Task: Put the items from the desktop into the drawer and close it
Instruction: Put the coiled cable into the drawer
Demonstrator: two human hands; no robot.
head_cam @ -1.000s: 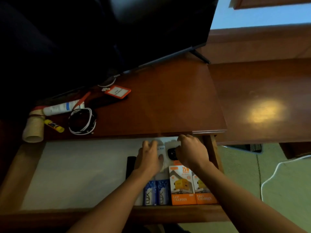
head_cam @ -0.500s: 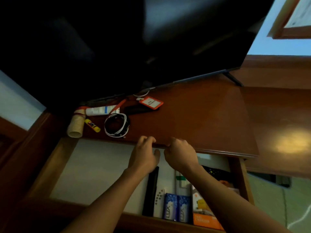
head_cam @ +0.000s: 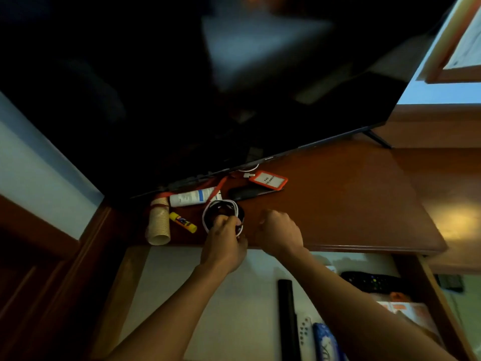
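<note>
my left hand fingers are pinching the coiled cable lying on the surface beside the glue stick; my right hand is hovering curled, holding nothing, above the open drawer.

Looks like a home or hotel room to me: big TV on a wooden desk, open drawer, framed picture on wall.
</note>
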